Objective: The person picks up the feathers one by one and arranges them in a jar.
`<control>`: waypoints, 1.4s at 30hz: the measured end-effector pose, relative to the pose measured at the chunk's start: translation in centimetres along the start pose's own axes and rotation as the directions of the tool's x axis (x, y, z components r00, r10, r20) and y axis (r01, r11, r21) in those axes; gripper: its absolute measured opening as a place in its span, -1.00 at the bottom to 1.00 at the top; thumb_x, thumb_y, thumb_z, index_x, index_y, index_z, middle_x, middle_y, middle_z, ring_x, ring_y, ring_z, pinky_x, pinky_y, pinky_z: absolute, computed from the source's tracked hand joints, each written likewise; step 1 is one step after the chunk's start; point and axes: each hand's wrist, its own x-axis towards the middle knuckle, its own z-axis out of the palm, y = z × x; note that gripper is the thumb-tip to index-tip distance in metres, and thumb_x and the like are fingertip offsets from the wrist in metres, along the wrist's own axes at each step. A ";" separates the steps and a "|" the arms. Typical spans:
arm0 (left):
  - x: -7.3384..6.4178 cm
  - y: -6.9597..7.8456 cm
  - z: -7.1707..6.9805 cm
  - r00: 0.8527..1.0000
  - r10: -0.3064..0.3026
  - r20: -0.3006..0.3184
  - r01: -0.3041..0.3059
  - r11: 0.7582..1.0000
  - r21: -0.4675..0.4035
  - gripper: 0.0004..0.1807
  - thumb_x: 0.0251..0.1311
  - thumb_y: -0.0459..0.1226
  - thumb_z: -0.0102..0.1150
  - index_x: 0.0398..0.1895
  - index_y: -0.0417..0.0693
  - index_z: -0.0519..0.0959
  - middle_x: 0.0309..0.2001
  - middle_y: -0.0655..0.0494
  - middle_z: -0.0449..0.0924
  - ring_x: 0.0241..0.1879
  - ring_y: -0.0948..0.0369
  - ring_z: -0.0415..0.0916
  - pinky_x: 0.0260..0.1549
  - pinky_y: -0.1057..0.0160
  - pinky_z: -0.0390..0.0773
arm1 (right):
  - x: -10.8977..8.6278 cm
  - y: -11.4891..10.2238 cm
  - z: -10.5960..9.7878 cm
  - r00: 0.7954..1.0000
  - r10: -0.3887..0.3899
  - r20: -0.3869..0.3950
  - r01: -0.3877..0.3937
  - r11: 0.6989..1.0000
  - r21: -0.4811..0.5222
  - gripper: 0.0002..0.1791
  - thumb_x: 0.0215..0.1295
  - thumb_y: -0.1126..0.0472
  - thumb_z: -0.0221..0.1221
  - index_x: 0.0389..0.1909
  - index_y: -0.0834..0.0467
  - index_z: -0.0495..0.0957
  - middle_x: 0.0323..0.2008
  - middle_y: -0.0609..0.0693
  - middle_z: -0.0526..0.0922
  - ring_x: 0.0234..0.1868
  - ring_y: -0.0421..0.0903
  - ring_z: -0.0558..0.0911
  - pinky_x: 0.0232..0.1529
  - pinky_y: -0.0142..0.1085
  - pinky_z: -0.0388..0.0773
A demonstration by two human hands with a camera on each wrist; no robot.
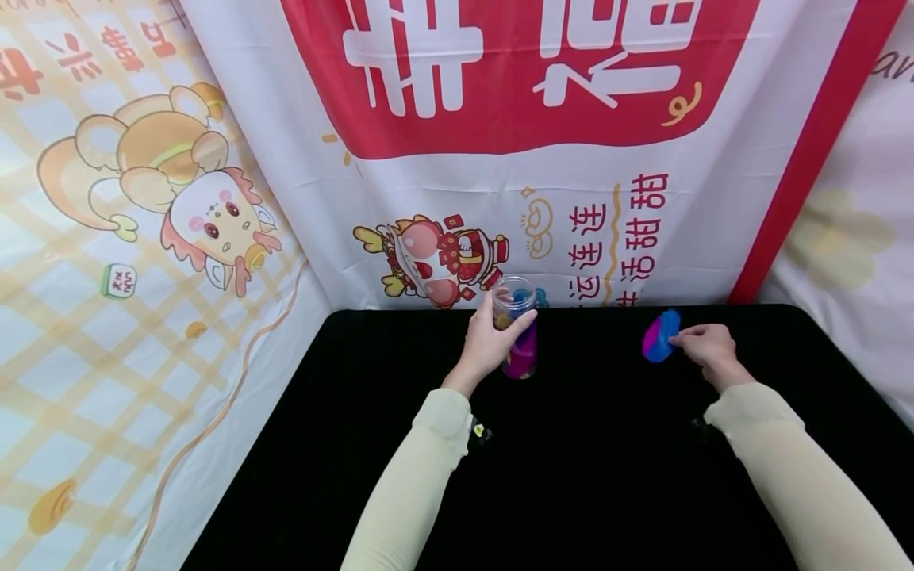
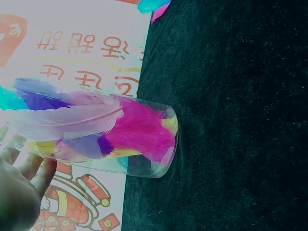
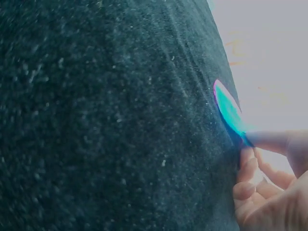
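My left hand [image 1: 487, 342] grips a clear plastic jar [image 2: 166, 108] around its upper part, near the back edge of the table. Inside the jar, feathers [image 2: 137, 127] in magenta, pale lilac, purple, yellow and blue show through the wall. In the head view the jar's round rim faces up and no lid is seen on it. Off to the right, my right hand [image 1: 708, 349] pinches blue and magenta feathers [image 1: 666, 337] between thumb and fingertips. The right wrist view shows them edge-on as a turquoise feather [image 3: 228, 109] with a magenta border. Exactly how many are pinched I cannot tell.
A black cloth-covered table [image 1: 585, 476] lies under both hands. Behind it hangs a white and red printed curtain [image 1: 428, 182], close to the jar. A yellow-checked printed sheet [image 1: 107, 357] stands along the left side, and another pale sheet [image 1: 857, 262] on the right.
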 end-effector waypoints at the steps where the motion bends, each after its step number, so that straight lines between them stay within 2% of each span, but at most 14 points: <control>1: 0.0 0.0 0.0 1.000 0.001 -0.001 -0.001 1.000 0.000 -0.20 0.25 0.25 0.28 0.46 0.22 0.26 0.32 0.10 0.49 0.29 0.18 0.45 0.25 0.00 0.48 | 0.1 0.0 -0.1 1.000 -0.001 0.008 0.001 1.000 0.010 -0.52 0.41 0.06 0.24 0.11 0.38 0.59 -0.07 0.15 0.60 -0.08 0.02 0.52 -0.18 -0.19 0.54; 5: 0.0 0.0 -0.1 1.000 -0.005 0.000 0.005 1.000 0.006 -0.15 0.24 0.26 0.28 0.49 0.18 0.24 0.32 0.10 0.48 0.30 0.16 0.45 0.26 -0.01 0.47 | 0.2 0.0 -0.4 0.999 -0.018 0.045 0.015 0.998 0.060 -0.52 0.44 0.05 0.24 0.13 0.37 0.56 -0.20 -0.05 0.60 -0.28 -0.21 0.57 -0.27 -0.29 0.57; 9: 0.0 -0.1 -0.1 1.000 -0.004 0.005 0.004 1.000 -0.003 -0.16 0.28 0.19 0.28 0.52 0.12 0.22 0.33 0.08 0.47 0.31 0.13 0.44 0.26 -0.04 0.46 | 0.0 0.1 -0.6 0.996 -0.053 0.066 0.045 0.993 0.112 -0.51 0.45 0.07 0.24 0.15 0.40 0.53 -0.27 -0.14 0.61 -0.34 -0.31 0.62 -0.28 -0.29 0.61; 18: 0.0 -0.2 0.0 1.000 -0.005 0.004 0.005 1.000 -0.009 -0.25 0.26 0.21 0.30 0.45 0.30 0.26 0.35 0.03 0.47 0.31 0.15 0.44 0.26 -0.03 0.47 | -0.6 -0.5 -0.9 0.992 -0.093 0.084 0.071 0.969 0.238 -0.49 0.47 0.20 0.22 0.23 0.50 0.41 -0.38 -0.24 0.65 -0.31 -0.32 0.70 -0.15 -0.32 0.70; 24: 0.0 -0.1 0.0 1.000 0.002 -0.002 -0.002 1.000 -0.011 -0.28 0.30 0.13 0.31 0.45 0.28 0.26 0.34 0.01 0.48 0.30 0.13 0.45 0.26 -0.04 0.47 | -0.9 -1.1 -1.0 0.988 -0.124 0.088 0.090 0.942 0.325 -0.50 0.47 0.28 0.21 0.23 0.56 0.37 -0.38 -0.23 0.67 -0.34 -0.33 0.72 -0.10 -0.30 0.69; 33: 0.1 -0.1 0.0 1.000 0.008 0.002 -0.008 1.000 -0.017 -0.25 0.31 0.10 0.31 0.48 0.20 0.24 0.36 -0.09 0.46 0.30 0.09 0.45 0.27 -0.07 0.45 | -1.4 -1.8 -1.0 0.982 -0.167 0.085 0.122 0.914 0.387 -0.62 0.44 0.29 0.24 0.09 0.49 0.47 -0.36 -0.23 0.64 -0.31 -0.31 0.74 -0.11 -0.32 0.69; 35: 0.0 -0.1 0.0 1.000 0.005 0.001 -0.005 1.000 -0.012 -0.25 0.29 0.15 0.30 0.46 0.23 0.25 0.34 -0.04 0.48 0.30 0.11 0.45 0.27 -0.04 0.46 | -1.5 -2.0 -1.0 0.981 -0.169 0.096 0.117 0.909 0.399 -0.63 0.44 0.29 0.25 0.09 0.48 0.47 -0.36 -0.23 0.65 -0.31 -0.30 0.74 -0.09 -0.31 0.69; 40: 0.0 -0.2 0.0 1.000 0.009 -0.004 -0.009 1.000 0.005 -0.11 0.21 0.30 0.28 0.50 0.16 0.24 0.31 0.08 0.49 0.30 0.11 0.46 0.26 -0.02 0.47 | -1.8 -2.8 -1.2 0.979 -0.153 0.131 0.088 0.910 0.405 -0.57 0.44 0.25 0.25 0.16 0.46 0.47 -0.33 -0.24 0.66 -0.28 -0.29 0.74 -0.06 -0.30 0.68; 42: 0.0 -0.3 0.1 1.000 0.009 -0.003 -0.009 1.000 0.004 -0.11 0.22 0.28 0.28 0.50 0.16 0.23 0.31 0.06 0.49 0.30 0.10 0.46 0.26 -0.02 0.47 | -1.9 -3.1 -1.3 0.979 -0.146 0.144 0.075 0.910 0.408 -0.58 0.45 0.23 0.25 0.16 0.44 0.48 -0.32 -0.25 0.66 -0.27 -0.29 0.74 -0.09 -0.33 0.69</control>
